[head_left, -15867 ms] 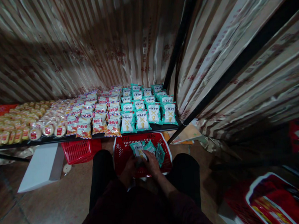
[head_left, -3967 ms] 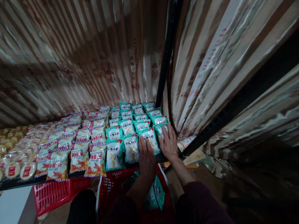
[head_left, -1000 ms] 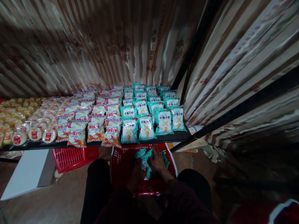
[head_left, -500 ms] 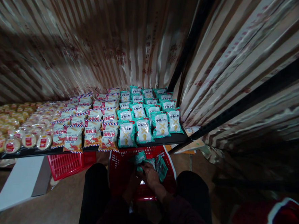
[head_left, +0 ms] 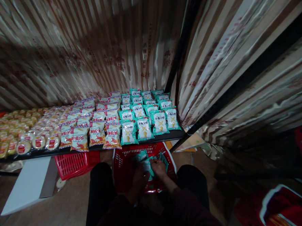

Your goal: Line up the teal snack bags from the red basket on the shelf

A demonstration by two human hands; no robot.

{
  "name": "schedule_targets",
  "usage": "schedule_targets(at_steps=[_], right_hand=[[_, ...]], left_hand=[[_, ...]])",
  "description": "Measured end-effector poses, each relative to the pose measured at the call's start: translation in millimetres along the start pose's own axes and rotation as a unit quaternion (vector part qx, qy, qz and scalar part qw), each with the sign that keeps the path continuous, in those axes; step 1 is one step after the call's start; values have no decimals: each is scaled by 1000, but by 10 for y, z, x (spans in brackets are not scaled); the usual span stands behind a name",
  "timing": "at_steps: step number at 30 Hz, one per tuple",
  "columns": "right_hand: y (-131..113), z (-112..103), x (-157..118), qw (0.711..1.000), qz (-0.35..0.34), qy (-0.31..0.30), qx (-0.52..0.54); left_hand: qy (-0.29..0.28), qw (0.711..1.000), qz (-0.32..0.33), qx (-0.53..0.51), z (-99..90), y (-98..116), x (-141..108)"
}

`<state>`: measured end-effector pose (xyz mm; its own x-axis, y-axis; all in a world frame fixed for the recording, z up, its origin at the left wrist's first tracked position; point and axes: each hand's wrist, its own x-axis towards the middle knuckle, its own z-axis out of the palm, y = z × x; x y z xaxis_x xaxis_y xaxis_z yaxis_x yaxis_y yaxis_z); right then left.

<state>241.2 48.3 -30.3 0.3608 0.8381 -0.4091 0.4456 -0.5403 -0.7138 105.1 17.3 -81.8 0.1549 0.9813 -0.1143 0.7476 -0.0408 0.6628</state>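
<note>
Between my knees is a red plastic basket (head_left: 120,176) with several green-and-white snack bags (head_left: 140,156) inside. Over it, a snack bag (head_left: 148,167) is gripped from both sides by my two hands. My left hand (head_left: 140,177) has its fingers closed at the bag's lower left. Closed on its right edge is my right hand (head_left: 158,167), beside another green bag (head_left: 164,158). The finger details are dim. In front, rows of matching green-and-white snack bags (head_left: 144,128) stand on a black shelf (head_left: 162,137).
Orange-and-white snack bags (head_left: 97,131) and wrapped round cakes (head_left: 38,142) fill the shelf leftward. Below are a second red basket (head_left: 72,165) and a white box (head_left: 27,183). A black post (head_left: 213,121) slants at right. Another red basket (head_left: 276,200) sits lower right.
My hands have moved slightly apart, and the bag now shows between them, lower in the basket. The camera view has shifted a little, moving the shelf's left part rightward.
</note>
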Motion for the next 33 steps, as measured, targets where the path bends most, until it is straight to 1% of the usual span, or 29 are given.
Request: schedule_targets(at_steps=[1, 2, 3, 6, 8, 11, 13, 15, 16, 19, 23, 29, 31, 33], right_hand=[[23, -24, 18, 1000, 9, 4, 19], [50, -42, 31, 999, 17, 7, 41], [78, -52, 37, 998, 25, 9, 64], [150, -47, 23, 990, 43, 13, 137], [170, -30, -3, 982, 54, 16, 181], [162, -19, -47, 968, 65, 13, 241], [146, -30, -73, 951, 71, 3, 302], [129, -46, -97, 931, 76, -8, 357], [121, -54, -110, 925, 78, -10, 371], [100, -63, -151, 923, 91, -17, 374], [79, -48, -197, 920, 100, -38, 377], [40, -6, -205, 911, 106, -52, 396], [29, 2, -195, 905, 105, -64, 406], [37, 4, -180, 900, 110, -80, 413]], left_hand=[[-28, 1000, -4, 6, -37, 26, -27], [-44, 999, 1, 13, -77, 49, -55], [-48, 999, 11, 17, -117, 66, -82], [-32, 998, 53, 28, -219, 81, -149], [-24, 997, 69, 35, -262, 71, -183], [-11, 998, 54, 40, -284, 57, -215], [3, 998, 40, 43, -283, 58, -220], [14, 998, 44, 51, -283, 62, -216], [18, 997, 51, 55, -287, 65, -210], [29, 996, 67, 59, -313, 77, -193], [32, 998, 35, 36, -348, 105, -178], [42, 999, -22, -21, -365, 132, -150], [51, 996, -40, -66, -373, 113, -117], [54, 982, -94, -152, -379, 74, -68]])
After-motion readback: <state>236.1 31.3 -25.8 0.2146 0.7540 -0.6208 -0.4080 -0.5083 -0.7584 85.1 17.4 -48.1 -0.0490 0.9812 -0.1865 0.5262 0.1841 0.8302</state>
